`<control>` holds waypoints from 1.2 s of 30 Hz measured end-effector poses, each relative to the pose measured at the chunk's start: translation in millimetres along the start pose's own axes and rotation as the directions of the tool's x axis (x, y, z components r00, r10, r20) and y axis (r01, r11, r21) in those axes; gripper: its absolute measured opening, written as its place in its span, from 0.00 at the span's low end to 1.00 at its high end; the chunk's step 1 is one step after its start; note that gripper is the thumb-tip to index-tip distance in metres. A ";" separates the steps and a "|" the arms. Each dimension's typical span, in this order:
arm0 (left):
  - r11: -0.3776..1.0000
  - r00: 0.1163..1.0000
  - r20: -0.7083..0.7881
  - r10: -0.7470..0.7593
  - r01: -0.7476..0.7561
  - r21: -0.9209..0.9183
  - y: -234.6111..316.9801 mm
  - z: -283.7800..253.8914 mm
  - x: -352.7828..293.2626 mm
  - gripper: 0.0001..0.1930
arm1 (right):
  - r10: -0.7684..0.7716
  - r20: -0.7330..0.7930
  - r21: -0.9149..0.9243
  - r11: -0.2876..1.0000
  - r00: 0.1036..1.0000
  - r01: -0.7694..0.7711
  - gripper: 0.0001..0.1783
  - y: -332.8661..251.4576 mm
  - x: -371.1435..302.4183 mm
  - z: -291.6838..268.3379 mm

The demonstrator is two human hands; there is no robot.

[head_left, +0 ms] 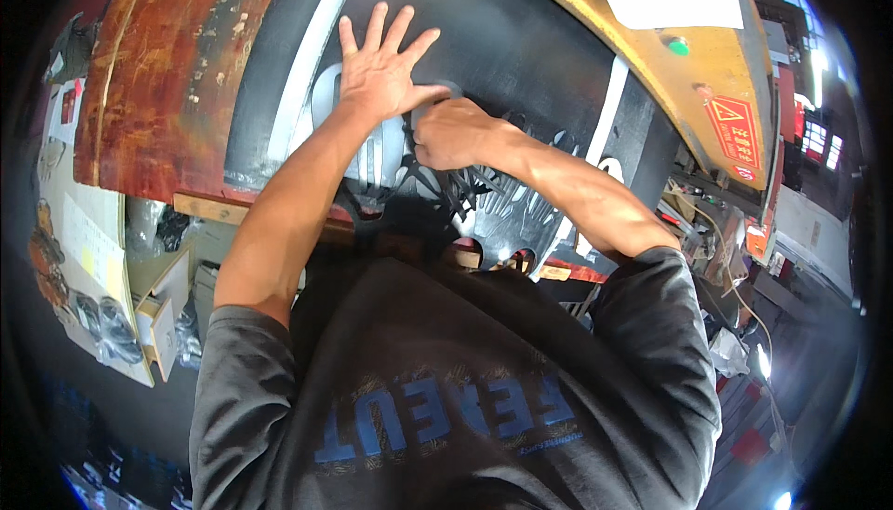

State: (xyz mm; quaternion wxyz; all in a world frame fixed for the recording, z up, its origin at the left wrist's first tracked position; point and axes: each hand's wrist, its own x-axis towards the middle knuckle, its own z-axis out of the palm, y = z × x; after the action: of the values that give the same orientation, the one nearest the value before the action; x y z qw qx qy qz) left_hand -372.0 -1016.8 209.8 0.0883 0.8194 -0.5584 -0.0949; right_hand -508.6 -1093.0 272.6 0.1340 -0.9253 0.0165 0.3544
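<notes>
My left hand [381,73] lies with fingers spread wide on a dark flat sheet [521,40]. Just right of its thumb, my right hand [456,136] is closed in a fist, gripping thin black sheet material full of cut-out openings [419,198]. Torn-looking black strips of this material hang below the fist toward my body. Beneath the strips and my wrists, pale elongated shapes [377,156] show through on the work surface. What sits inside my right fist is hidden by its fingers.
A yellow machine beam [642,49] with a red warning label [732,133] and a green button [677,46] arches across the upper right. Left of the sheet is a worn reddish-brown board [167,63]. Papers and plastic-wrapped items [107,324] sit at lower left.
</notes>
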 end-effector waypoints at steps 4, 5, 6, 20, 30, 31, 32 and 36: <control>0.999 0.999 0.037 -0.022 0.021 0.037 1.4 -4.7 3.6 0.52 | -0.007 -0.151 0.154 0.988 0.989 0.030 0.16 -0.8 -19.3 22.2; 0.999 0.999 0.035 -0.025 0.023 0.041 2.0 -5.3 4.4 0.52 | -0.026 -0.203 0.169 0.984 0.979 0.061 0.16 -0.4 -21.7 26.6; 0.999 0.998 0.055 -0.026 0.024 0.049 2.1 -5.5 5.4 0.52 | -0.040 -0.238 0.178 0.980 0.970 0.085 0.16 -0.6 -23.3 30.7; 0.995 0.999 0.017 -0.034 0.032 0.091 4.1 -1.8 5.6 0.52 | -0.060 -0.340 0.229 0.963 0.938 0.144 0.14 -12.9 -51.8 68.6; 0.997 0.996 -0.084 0.021 -0.015 0.076 1.4 3.3 2.7 0.51 | 0.221 -0.403 0.673 0.729 0.888 0.125 0.23 -30.4 -140.0 62.6; 0.997 0.998 -0.063 0.027 -0.022 0.069 1.1 2.8 2.4 0.52 | 0.262 -0.338 0.787 0.605 0.904 0.119 0.19 -24.5 -148.3 48.9; 0.997 0.997 -0.073 0.025 -0.019 0.078 1.3 1.8 1.7 0.52 | 0.249 -0.397 0.833 0.500 0.883 0.234 0.19 -22.2 -153.9 32.8; 0.998 0.999 0.020 0.032 -0.031 -0.048 -8.8 -11.2 3.3 0.47 | 0.226 -0.452 0.740 0.635 0.863 0.221 0.35 -35.4 -172.5 -43.0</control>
State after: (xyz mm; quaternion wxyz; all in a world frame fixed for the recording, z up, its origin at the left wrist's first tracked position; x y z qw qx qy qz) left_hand -360.1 -1016.3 218.2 0.1035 0.8071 -0.5698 -0.1152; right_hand -605.2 -1081.2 425.4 0.5063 -0.8364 0.2020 0.0577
